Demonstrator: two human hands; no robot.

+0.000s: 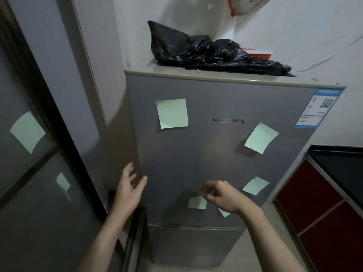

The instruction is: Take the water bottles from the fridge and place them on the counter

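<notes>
The task is at its very first step, as I judge it: the fridge [206, 154] is shut, both the tall upper door [196, 134] and the short lower door [194, 244], and no water bottles are in view; they are presumably inside, behind one of those doors, though nothing shows which.

The left hand [127, 189] is at the left edge of the upper door, fingers spread apart and straight, thumb toward the door's front, holding nothing; whether it touches the edge I cannot tell. The right hand [224, 195] hovers in front of the lower part of that door, just beside a green sticky note [197, 202], its fingers loosely bent with nothing seen between them.

The next move likely calls for the left fingers to hook round that edge and pull the door open, with the right hand drawn clear of its swing; then a reach inside for a bottle.

The fridge is grey and plain-fronted, dotted with green notes, a black plastic bag [196, 50] heaped on top; the counter [341, 165], dark-topped over red cupboard doors [314, 203], stands just to its right.
</notes>
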